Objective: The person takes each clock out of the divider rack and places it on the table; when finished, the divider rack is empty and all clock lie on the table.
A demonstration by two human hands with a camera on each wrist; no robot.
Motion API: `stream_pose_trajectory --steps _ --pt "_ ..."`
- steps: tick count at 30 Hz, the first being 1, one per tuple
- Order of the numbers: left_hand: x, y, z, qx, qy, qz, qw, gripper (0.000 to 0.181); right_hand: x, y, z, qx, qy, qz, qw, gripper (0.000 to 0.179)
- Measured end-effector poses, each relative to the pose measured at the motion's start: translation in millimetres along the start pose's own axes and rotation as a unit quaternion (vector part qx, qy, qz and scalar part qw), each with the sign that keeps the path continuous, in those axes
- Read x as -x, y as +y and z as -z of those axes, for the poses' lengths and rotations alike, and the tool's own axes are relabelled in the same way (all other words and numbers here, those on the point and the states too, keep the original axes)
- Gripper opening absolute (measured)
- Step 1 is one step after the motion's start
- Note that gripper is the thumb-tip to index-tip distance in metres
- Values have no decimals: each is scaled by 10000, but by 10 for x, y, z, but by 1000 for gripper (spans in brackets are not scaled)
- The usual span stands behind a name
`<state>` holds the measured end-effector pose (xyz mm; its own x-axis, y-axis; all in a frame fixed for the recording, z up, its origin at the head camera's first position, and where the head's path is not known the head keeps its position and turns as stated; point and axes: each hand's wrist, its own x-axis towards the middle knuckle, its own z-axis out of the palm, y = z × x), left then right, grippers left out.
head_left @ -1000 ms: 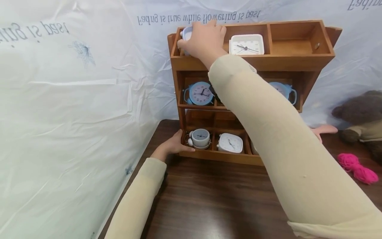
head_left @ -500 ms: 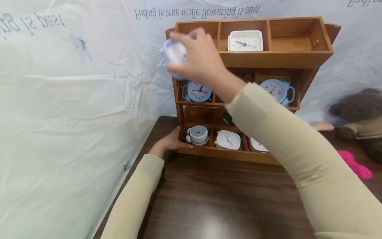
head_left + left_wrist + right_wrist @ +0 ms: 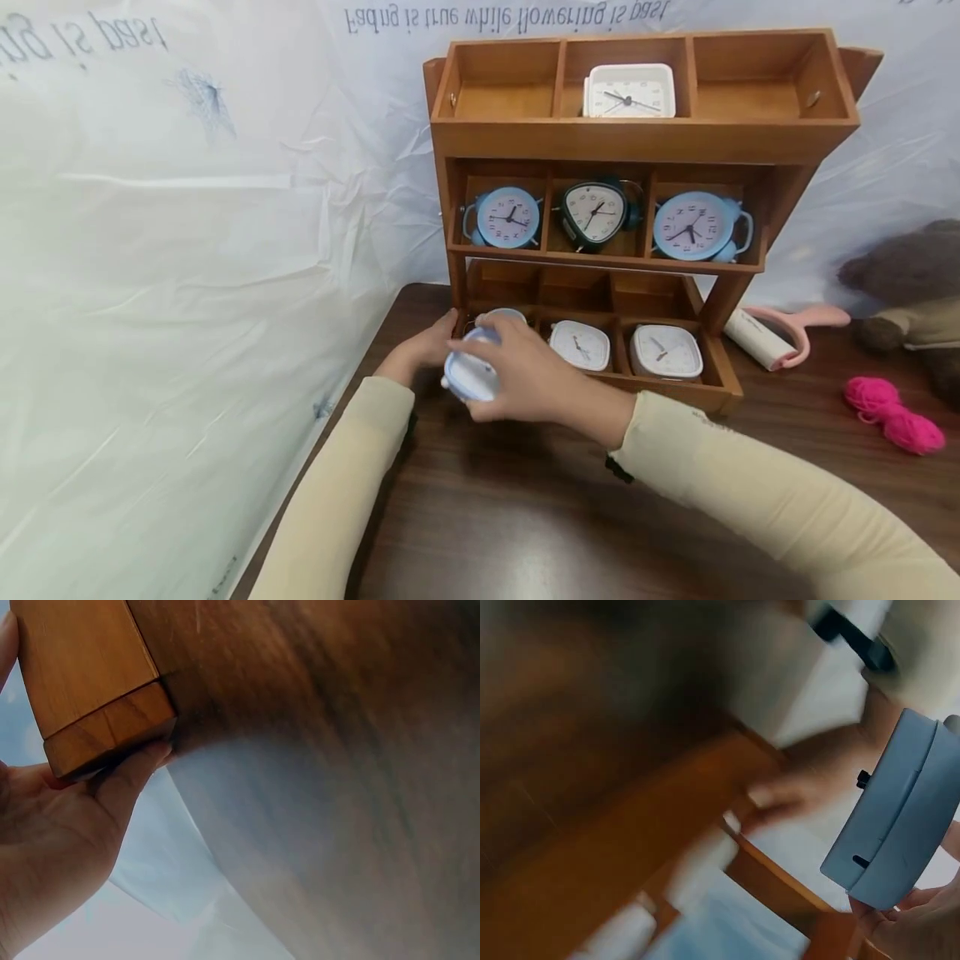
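My right hand [image 3: 536, 375] holds a small alarm clock [image 3: 467, 377] with a pale blue rim and a white face, in front of the bottom left of a wooden shelf [image 3: 645, 142]. In the right wrist view the clock [image 3: 896, 814] shows its blue-grey casing and black knobs, with fingers under one end. My left hand [image 3: 422, 350] grips the shelf's lower left corner; the left wrist view shows the thumb along the wooden corner [image 3: 112, 731]. Behind the held clock, a round alarm clock [image 3: 508, 314] in the bottom left compartment is mostly hidden.
The top row holds a white clock [image 3: 630, 92] in its middle compartment. Blue clocks [image 3: 508, 218] flank a dark green one [image 3: 595, 214] in the middle row. Two white clocks [image 3: 580, 346] sit at the bottom. Rightward lie a lint roller [image 3: 761, 337], pink yarn [image 3: 892, 414] and a plush toy [image 3: 911, 283].
My right hand has lifted the blue-rimmed clock out of the top left compartment and carried it down in front of the bottom row. My left hand stays at the shelf's corner.
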<state>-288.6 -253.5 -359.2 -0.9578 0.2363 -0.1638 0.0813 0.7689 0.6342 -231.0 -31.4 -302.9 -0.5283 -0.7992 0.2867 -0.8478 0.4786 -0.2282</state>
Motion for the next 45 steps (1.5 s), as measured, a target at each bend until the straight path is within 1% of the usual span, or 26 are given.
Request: stream_pose_trajectory --steps 1,2,5,8,10,15,21,28,31,35,39,43,45 --pt "-2 14 6 15 -61 251 9997 88 39 12 -83 2 -89 47 9999 72" --pt "-5 20 10 71 -67 419 9991 94 75 23 -158 -1 -187 90 9998 71" --pt "-1 35 13 41 -91 617 9980 103 155 49 -345 -89 -436 207 9988 71" --pt "9 42 10 0 -61 707 9975 107 184 84 -476 -132 -528 299 9981 70" --pt "5 35 4 8 -43 712 9974 107 186 115 -538 -116 -549 303 9980 70" --pt "2 -2 -11 79 -25 693 9976 110 166 194 -629 0 -691 269 9972 70" --pt "-12 -15 -19 2 -24 673 9977 111 149 252 -657 -31 -819 224 9964 71" --pt "2 1 -11 -4 -35 689 9976 110 133 243 -652 3 -1055 116 9943 73" --pt "7 7 -7 0 -31 699 9975 110 134 229 -640 37 -1126 66 9936 77" --pt "11 -5 -6 9 -73 674 9977 108 150 227 -633 3 -1149 71 9933 87" --pt "12 -22 6 10 -137 644 9978 104 162 247 -609 30 -1022 160 9946 93" --pt "20 -26 22 164 -171 658 9976 106 154 274 -548 261 -818 146 9962 91" --pt "19 -31 25 236 -183 683 9972 107 150 286 -515 360 -791 114 9962 90"
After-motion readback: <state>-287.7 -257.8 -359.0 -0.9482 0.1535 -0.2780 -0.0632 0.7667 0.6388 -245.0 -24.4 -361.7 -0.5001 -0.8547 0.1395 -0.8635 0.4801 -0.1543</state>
